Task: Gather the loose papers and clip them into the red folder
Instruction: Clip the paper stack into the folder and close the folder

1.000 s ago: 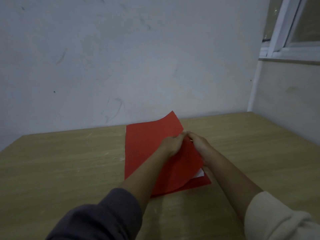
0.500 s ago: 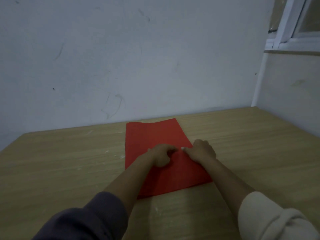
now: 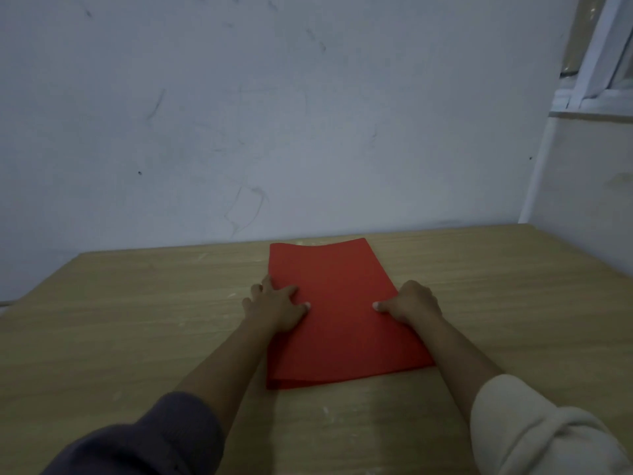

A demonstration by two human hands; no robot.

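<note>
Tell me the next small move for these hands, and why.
Probably slide both palms outward to flatten the cover. The red folder lies closed on the table, left hand and right hand resting flat at its side edges, yet its far edge looks slightly bowed.

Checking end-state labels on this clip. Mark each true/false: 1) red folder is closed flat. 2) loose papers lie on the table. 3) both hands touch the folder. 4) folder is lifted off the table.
1) True: the red folder lies closed on the table.
2) False: no loose papers show.
3) True: left hand rests on its left edge, right hand on its right edge.
4) False: it lies flat on the table.
</note>
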